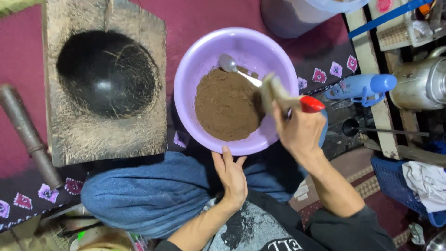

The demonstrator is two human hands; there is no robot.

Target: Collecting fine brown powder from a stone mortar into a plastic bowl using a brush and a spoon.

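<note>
Overhead view, seated worker, one lilac plastic basin (195,69) resting against the lap. One mound of brown powder (226,104) heaped toward the near-right wall of the basin, leaving the far-left floor bare. One metal spoon (228,63) lying in that bare part, bowl up, handle running under the brush. Left hand (231,176) at the near rim, fingers loosely together and extended, fingertips touching the basin's edge, apparently to steady it. Right hand (299,130) closed around one red-handled brush (278,93), bristles tilted down at the powder's right margin, blurred. One hollowed wooden mortar block (106,79) just left of the basin, dark cavity upward; one pestle (28,135) lying left of it on the maroon cloth (200,16). One blue bottle (360,87) and one metal kettle (418,83) to the right.
</note>
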